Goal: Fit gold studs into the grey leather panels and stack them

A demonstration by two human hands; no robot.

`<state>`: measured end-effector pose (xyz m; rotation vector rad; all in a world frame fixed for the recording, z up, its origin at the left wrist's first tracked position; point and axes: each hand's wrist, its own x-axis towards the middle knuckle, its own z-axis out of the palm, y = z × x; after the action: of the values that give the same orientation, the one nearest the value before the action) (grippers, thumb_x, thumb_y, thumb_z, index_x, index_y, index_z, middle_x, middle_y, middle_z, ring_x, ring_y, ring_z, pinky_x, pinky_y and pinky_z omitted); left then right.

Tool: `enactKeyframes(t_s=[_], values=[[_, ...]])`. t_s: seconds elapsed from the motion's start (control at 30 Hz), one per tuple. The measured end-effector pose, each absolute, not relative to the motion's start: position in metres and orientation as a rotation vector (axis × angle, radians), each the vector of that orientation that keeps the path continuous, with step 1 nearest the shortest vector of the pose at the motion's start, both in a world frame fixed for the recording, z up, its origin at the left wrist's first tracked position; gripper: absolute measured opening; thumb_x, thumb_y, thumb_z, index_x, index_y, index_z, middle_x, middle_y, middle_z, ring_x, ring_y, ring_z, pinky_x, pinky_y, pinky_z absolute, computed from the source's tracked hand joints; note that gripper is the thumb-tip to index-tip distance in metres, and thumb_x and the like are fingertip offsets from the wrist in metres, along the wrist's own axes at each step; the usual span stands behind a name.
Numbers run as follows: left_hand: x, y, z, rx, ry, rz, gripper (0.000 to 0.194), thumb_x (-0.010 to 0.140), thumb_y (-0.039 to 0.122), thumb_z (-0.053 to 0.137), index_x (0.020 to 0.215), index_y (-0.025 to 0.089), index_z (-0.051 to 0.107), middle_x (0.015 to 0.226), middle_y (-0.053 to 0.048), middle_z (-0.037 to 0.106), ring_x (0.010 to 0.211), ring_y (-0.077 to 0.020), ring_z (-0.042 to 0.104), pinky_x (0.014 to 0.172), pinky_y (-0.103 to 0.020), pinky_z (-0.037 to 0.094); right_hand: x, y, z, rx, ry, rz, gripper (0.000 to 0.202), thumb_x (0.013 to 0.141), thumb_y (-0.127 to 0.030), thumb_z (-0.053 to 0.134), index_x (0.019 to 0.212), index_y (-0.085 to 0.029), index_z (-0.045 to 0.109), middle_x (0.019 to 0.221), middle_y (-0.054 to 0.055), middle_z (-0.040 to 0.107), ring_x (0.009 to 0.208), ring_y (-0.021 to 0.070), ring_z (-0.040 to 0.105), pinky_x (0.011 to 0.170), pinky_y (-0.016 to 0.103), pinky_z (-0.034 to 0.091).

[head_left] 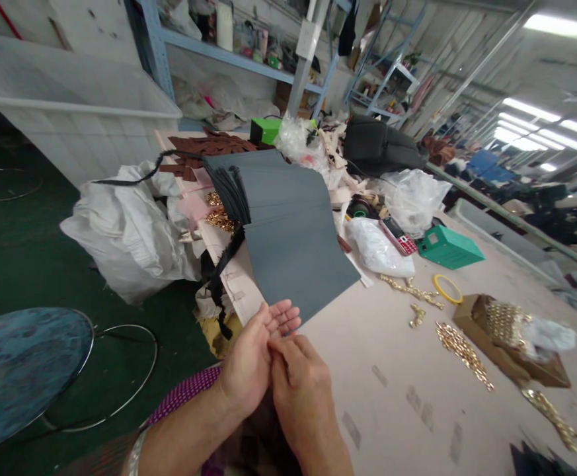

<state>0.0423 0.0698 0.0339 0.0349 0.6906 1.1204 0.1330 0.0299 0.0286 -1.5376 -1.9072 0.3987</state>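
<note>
My left hand (256,360) is turned palm up with its fingers stretched out, just off the table's near edge. Against its palm, my right hand (298,377) is closed, thumb and fingertips pinched together; whatever is between them, if anything, cannot be made out. Right beyond both hands lies a stack of dark grey sheets (293,244), fanned at its left side. Gold chain pieces (464,354) rest on the table to the right, near an open cardboard box (484,330) holding more chain and a plastic bag.
A yellow ring (447,289), a teal box (451,247), a red-and-black phone (398,237) and plastic bags (382,248) sit along the far side. On the left are a blue-topped stool (25,377), a white sack (129,231) and a large white bin (75,112).
</note>
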Motion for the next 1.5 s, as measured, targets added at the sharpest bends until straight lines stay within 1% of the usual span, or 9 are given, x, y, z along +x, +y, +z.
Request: enactKeyframes(t_s=[0.17,0.3,0.5,0.6,0.77,1.03,1.17,1.37,1.5], values=[[0.026,0.079,0.032,0.003,0.745,1.160,0.021,0.095,0.026,0.053,0.095,0.011,0.066,0.090,-0.011,0.069,0.078,-0.0151,0.067,0.075,-0.025,0.056,0.135,0.050,0.051,-1.269,-1.951,0.618,0.025,0.090,-0.010,0.049,0.087,-0.019,0.072,0.083,0.003,0.069,0.076,0.0132,0.063,0.071,0.022,0.050],[0.012,0.086,0.032,0.092,0.841,1.217,0.014,0.090,0.019,0.057,0.096,0.010,0.065,0.093,-0.011,0.069,0.069,-0.0122,0.064,0.061,-0.021,0.053,0.150,0.095,0.049,-1.500,-2.097,0.269,0.026,0.093,-0.010,0.045,0.099,-0.017,0.069,0.090,0.005,0.072,0.083,0.0161,0.066,0.076,0.025,0.050],[-0.019,0.083,0.024,0.481,1.061,1.299,0.049,0.071,0.036,0.079,0.112,0.014,0.064,0.111,-0.008,0.067,0.059,-0.0065,0.056,0.053,-0.018,0.045,0.171,0.118,0.033,-1.727,-2.219,0.034,0.036,0.084,0.002,0.042,0.097,-0.016,0.069,0.087,0.009,0.072,0.086,0.0223,0.063,0.079,0.031,0.047],[-0.033,0.075,0.014,0.564,1.140,1.226,0.058,0.070,0.043,0.079,0.118,0.016,0.061,0.107,-0.005,0.066,0.059,-0.0062,0.053,0.053,-0.017,0.043,0.183,0.085,0.045,-1.661,-2.343,0.276,0.034,0.084,-0.001,0.043,0.092,-0.019,0.071,0.083,0.005,0.072,0.081,0.0188,0.065,0.074,0.027,0.048],[-0.038,0.048,-0.006,0.655,1.152,1.009,0.045,0.072,0.048,0.077,0.100,0.015,0.064,0.058,0.007,0.049,0.047,-0.0060,0.036,0.045,-0.016,0.029,0.215,0.029,0.072,-1.565,-2.237,1.187,0.035,0.082,-0.007,0.046,0.084,-0.026,0.075,0.079,-0.003,0.073,0.072,0.0130,0.066,0.066,0.022,0.048],[-0.041,0.011,0.003,1.150,0.519,0.089,0.014,0.069,0.029,0.074,0.081,0.022,0.072,0.066,0.005,0.060,0.060,-0.0120,0.051,0.062,-0.022,0.041,0.254,0.016,0.040,-1.849,-1.309,1.061,0.027,0.083,-0.037,0.060,0.098,-0.017,0.069,0.073,0.001,0.067,0.064,0.0144,0.063,0.059,0.025,0.052],[-0.045,0.035,-0.007,1.020,0.772,0.340,0.035,0.076,0.049,0.071,0.098,0.021,0.071,0.089,-0.004,0.071,0.071,-0.0151,0.060,0.056,-0.019,0.040,0.259,0.009,0.034,-1.849,-1.306,0.950,0.026,0.082,-0.041,0.061,0.089,-0.017,0.067,0.074,0.003,0.067,0.068,0.0164,0.064,0.062,0.027,0.053],[-0.003,0.025,-0.002,0.892,0.619,0.423,0.026,0.081,0.045,0.068,0.085,0.019,0.073,0.074,0.000,0.068,0.077,-0.0189,0.064,0.084,-0.032,0.049,0.263,0.004,0.032,-1.902,-1.301,0.812,0.028,0.084,-0.043,0.057,0.091,-0.018,0.068,0.072,0.001,0.066,0.067,0.0163,0.062,0.064,0.028,0.050],[0.022,-0.012,-0.002,1.120,0.600,0.200,0.023,0.075,0.044,0.070,0.064,0.023,0.071,0.062,0.003,0.064,0.064,-0.0179,0.059,0.063,-0.026,0.046,0.269,0.005,0.037,-1.960,-1.323,0.660,0.029,0.084,-0.043,0.056,0.094,-0.019,0.069,0.075,0.002,0.068,0.072,0.0187,0.064,0.069,0.032,0.050]])
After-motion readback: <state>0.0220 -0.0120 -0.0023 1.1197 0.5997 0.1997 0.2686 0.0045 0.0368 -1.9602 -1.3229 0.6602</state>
